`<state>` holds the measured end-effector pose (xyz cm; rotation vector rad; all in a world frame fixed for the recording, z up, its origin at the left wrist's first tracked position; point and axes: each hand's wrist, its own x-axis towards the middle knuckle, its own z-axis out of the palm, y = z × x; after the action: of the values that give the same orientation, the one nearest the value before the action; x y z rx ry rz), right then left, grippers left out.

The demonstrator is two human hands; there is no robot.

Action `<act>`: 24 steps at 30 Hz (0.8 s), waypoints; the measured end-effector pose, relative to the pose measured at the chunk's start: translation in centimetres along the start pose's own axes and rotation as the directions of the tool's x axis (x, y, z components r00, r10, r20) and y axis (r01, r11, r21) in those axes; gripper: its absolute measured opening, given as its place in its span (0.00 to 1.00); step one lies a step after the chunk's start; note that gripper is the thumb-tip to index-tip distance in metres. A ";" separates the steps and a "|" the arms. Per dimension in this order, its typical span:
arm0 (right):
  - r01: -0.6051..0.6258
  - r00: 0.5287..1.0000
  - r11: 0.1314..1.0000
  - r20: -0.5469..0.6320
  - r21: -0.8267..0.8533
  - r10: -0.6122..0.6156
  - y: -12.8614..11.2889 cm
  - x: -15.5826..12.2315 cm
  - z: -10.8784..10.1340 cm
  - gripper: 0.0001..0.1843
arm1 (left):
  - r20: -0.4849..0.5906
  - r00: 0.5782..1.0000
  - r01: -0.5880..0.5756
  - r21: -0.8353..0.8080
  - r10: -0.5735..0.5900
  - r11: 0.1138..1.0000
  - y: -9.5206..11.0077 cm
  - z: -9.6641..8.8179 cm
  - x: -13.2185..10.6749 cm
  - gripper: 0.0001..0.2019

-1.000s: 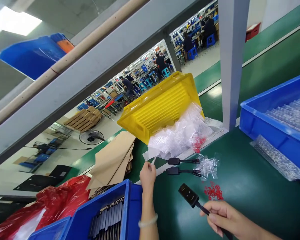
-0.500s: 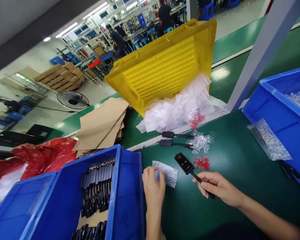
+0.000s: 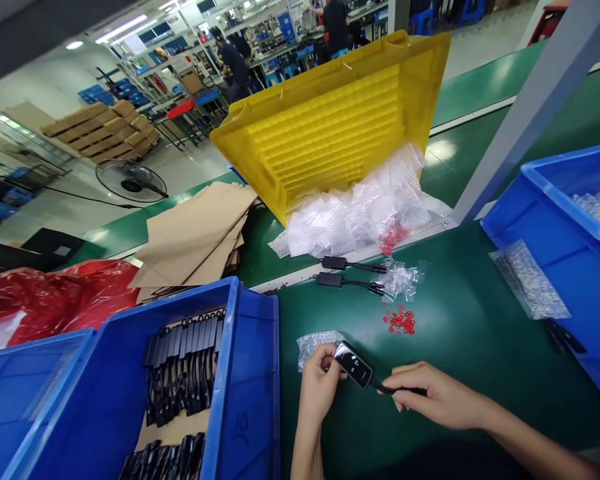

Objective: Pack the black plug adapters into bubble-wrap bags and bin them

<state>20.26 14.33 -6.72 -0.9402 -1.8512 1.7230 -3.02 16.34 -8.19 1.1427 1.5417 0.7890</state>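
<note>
My left hand [image 3: 318,387] pinches a small bubble-wrap bag [image 3: 314,344] lying on the green table [image 3: 470,347], fingers at the bag's mouth. My right hand [image 3: 433,395] grips the cable of a black adapter module [image 3: 354,364] and holds the module's end against the bag opening, touching my left fingers. Two more black modules [image 3: 336,271] with cables lie farther back, beside a crumpled clear bag [image 3: 399,280] and a scatter of small red rings [image 3: 401,321].
A blue bin [image 3: 240,373] full of black modules stands at left. A tilted yellow crate [image 3: 340,113] spills bubble-wrap bags [image 3: 350,217]. Another blue bin [image 3: 555,220] stands at right, with a bubble bag [image 3: 529,279] beside it. Cardboard sheets [image 3: 195,233] and red plastic [image 3: 55,297] lie left. People work at distant benches.
My left hand pulled a bubble bag from the pile to the table in front of me. My right hand brought the black module down to the bag's mouth. The camera tilted downward.
</note>
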 end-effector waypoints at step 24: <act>-0.028 0.998 0.827 -0.056 -0.562 -0.005 0.5 0.7 1.5 0.24 | 0.264 0.841 -0.537 0.515 0.472 0.668 2.6 1.0 -4.8 0.13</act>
<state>18.87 13.80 -7.45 -1.1965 -2.3745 1.1371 -1.14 12.64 -4.50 2.1038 1.4107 0.6006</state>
